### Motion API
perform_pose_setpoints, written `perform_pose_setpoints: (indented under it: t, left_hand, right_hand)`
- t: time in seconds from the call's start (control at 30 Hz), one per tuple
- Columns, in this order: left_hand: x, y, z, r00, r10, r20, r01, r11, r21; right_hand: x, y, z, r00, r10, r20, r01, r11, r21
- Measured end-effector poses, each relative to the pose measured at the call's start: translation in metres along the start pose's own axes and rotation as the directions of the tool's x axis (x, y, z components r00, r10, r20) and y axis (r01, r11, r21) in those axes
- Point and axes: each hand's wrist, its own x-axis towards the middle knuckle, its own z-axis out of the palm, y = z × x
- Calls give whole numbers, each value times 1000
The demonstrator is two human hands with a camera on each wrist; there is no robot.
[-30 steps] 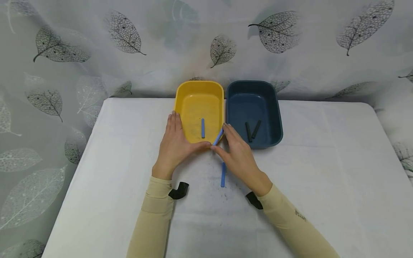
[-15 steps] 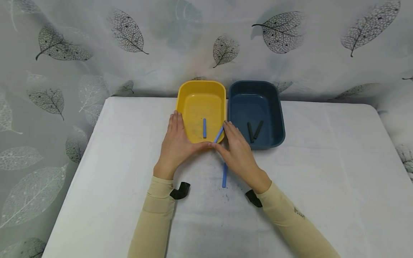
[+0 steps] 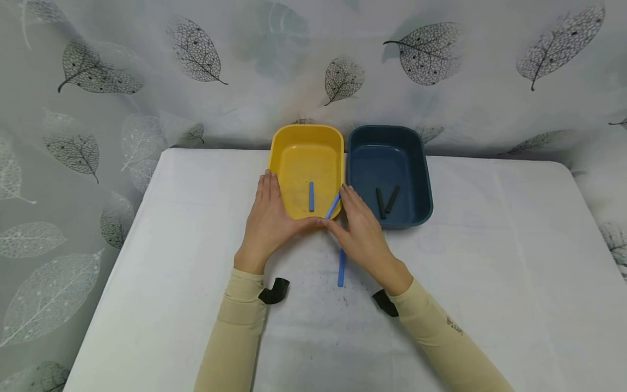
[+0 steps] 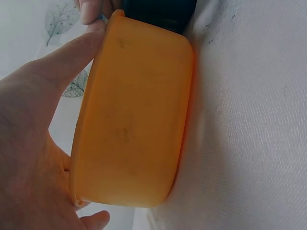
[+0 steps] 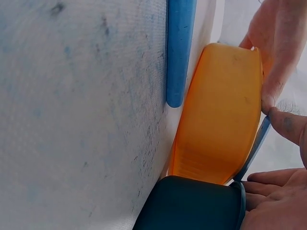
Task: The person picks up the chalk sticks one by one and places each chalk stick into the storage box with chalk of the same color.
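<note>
Tabletop [image 3: 490, 261] draped in white cloth is seen carrying two trays set side by side at its far edge, a yellow tray [image 3: 306, 144] and a dark blue tray [image 3: 389, 147] holding two dark sticks [image 3: 386, 200]. The yellow tray's near left corner is cupped by the left hand [image 3: 266, 220], fingers straight along its wall. A blue stick [image 3: 332, 206] is pinched at the near right rim by the right hand [image 3: 362, 234], tilted over the edge beside another blue stick [image 3: 311, 196] already lying inside; a third [image 3: 340, 268] lies on the cloth beneath the wrist. A clean release would likely be helped by steadying the tray. Only the right wrist view shows the pinched stick [image 5: 254, 148] crossing the rim; dark smudges on the cloth are seen plainly there.
</note>
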Motion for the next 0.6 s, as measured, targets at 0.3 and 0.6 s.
perform_pose_setpoints:
  t: [0.3,0.6]
  left_hand:
    - [-1,1,1,1000,-5,-1,5,1000,-3]
    - [-1,1,-1,1000,-11,8,11,1000,6]
  right_hand:
    - [-2,1,0,1000,-1,9,1,1000,0]
    - [2,1,-4,998,-17,60,19,999,-32]
